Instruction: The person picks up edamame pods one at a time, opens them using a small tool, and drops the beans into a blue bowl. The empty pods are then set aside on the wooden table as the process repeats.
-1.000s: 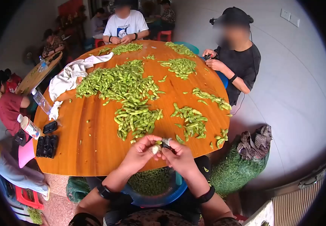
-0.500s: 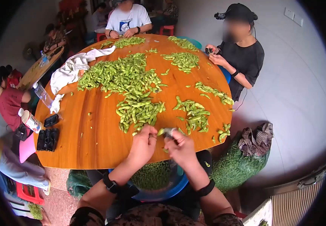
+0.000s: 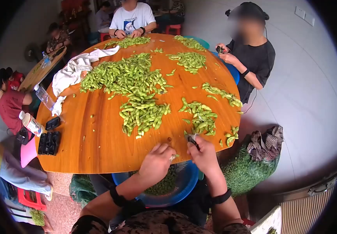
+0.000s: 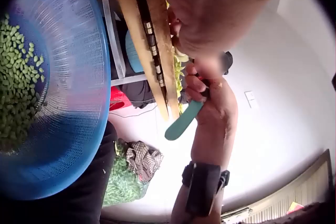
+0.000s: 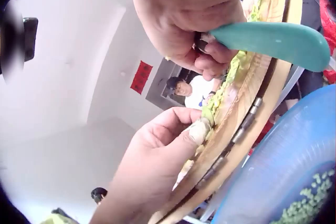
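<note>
In the head view my left hand [image 3: 156,162] is at the table's near edge, above the blue basin. Its thumb and forefinger pinch a green bean pod [image 5: 208,115], and a whitish cover [image 5: 198,131] shows on the thumb. To its right, my right hand [image 3: 204,154] grips a tool with a flat teal handle [image 5: 273,44]; its working end is hidden by the fingers. Beneath the hands a blue basin [image 4: 86,150] holds many shelled green beans [image 4: 18,61]. Just beyond them lie bean pods in a near heap [image 3: 143,117] and a right heap [image 3: 201,117].
The round wooden table [image 3: 98,152] bears more pods, a white cloth [image 3: 73,72], bottles [image 3: 32,124] and a black tray [image 3: 49,143]. A person in black [image 3: 252,58] sits at right, one in white across. A full green net sack [image 3: 250,175] stands right of my legs.
My hands were together over the table edge and have come apart. The left has lowered toward the basin; the right, still holding the teal-handled tool, has shifted right.
</note>
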Tool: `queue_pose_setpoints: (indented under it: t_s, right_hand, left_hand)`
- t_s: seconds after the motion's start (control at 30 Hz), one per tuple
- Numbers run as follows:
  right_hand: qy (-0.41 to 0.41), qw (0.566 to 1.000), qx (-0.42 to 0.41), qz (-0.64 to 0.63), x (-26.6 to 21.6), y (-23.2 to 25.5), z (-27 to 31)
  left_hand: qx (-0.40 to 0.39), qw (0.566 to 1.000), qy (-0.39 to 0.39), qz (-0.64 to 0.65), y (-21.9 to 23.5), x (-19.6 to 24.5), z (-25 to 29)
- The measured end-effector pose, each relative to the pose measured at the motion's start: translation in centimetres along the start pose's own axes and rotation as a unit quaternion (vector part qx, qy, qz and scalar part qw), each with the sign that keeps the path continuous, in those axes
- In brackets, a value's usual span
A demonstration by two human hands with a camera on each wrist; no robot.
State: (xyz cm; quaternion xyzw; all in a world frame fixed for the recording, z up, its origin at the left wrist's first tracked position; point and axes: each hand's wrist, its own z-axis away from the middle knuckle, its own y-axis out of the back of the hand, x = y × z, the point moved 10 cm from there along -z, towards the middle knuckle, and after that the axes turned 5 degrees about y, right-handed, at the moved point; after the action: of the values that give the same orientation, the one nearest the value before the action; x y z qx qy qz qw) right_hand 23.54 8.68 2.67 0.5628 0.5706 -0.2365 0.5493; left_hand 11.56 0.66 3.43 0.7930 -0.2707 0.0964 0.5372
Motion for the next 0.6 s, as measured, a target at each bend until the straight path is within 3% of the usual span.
queue_pose_setpoints:
  t_s: [0.07,0.1,0.17,0.2,0.33,0.37,0.43,0.47,0.5,0.57,0.6]
  right_hand:
    - [-0.124,0.984,-0.070,-0.106,1.1,-1.2,1.4]
    - [-0.122,0.984,-0.072,-0.106,0.2,-1.2,1.6]
    - [-0.188,0.957,-0.131,-0.176,-0.4,-2.9,2.7]
    - [-0.190,0.952,-0.162,-0.179,-0.6,-3.6,3.1]
    - [-0.166,0.961,-0.150,-0.165,-0.8,-4.3,3.2]
    - [-0.163,0.961,-0.154,-0.165,-0.3,-4.6,3.0]
    - [-0.072,0.988,-0.068,-0.119,-0.3,-2.3,1.5]
    - [-0.086,0.992,-0.027,-0.086,0.7,-0.9,0.9]
    - [0.013,1.000,0.011,0.009,0.1,0.7,-0.4]
    - [-0.052,0.997,0.044,0.043,0.4,3.0,-1.1]
    - [-0.011,0.995,0.085,0.044,0.5,3.7,-1.4]
  left_hand:
    - [0.021,0.954,0.179,0.240,-0.6,-4.0,0.7]
    - [0.024,0.954,0.179,0.238,-0.3,-3.9,0.5]
    - [0.032,0.852,0.233,0.467,-0.8,-4.3,0.5]
    - [0.026,0.833,0.243,0.496,-1.1,-4.2,0.6]
    - [0.041,0.845,0.227,0.483,-0.5,-3.9,0.4]
    - [0.036,0.883,0.221,0.412,0.1,-3.8,0.4]
    - [0.021,0.943,0.203,0.264,1.2,-3.6,0.0]
    - [0.087,0.972,0.162,0.145,3.7,-3.6,-0.3]
    - [0.125,0.969,0.195,0.085,5.6,-4.2,-0.3]
    - [0.154,0.963,0.222,-0.002,7.5,-6.4,-0.4]
    - [0.155,0.963,0.221,-0.002,7.7,-7.2,-0.9]
